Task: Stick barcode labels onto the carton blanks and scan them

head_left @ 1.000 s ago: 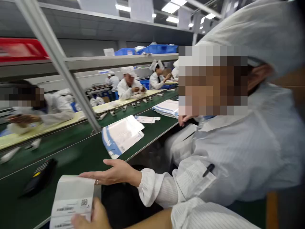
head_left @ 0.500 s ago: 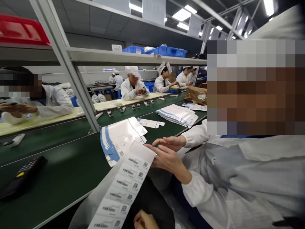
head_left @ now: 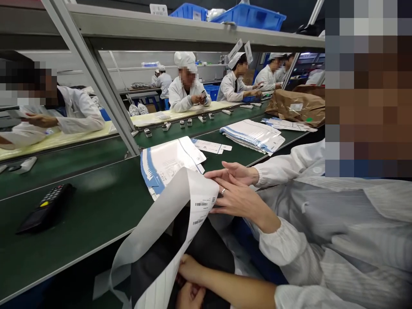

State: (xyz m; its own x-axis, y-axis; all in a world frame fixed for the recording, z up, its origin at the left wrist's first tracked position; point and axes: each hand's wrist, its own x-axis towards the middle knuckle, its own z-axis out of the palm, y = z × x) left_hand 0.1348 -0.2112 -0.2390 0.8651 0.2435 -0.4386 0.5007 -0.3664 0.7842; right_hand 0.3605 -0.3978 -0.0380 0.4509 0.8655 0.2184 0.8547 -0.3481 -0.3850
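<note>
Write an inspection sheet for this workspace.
Surface: bench green, no damage seen.
Things: label strip loops before the bench, a co-worker's hands at its upper end.
Clutter: flat cartons in a fanned stack, more behind; black keypad device at left; brown bag at the far end.
Hands: right hand by the strip, left hand just below; grip unclear.
Cables: nothing seen.
Surroundings: workers across the line; blue bins on shelf above.
</note>
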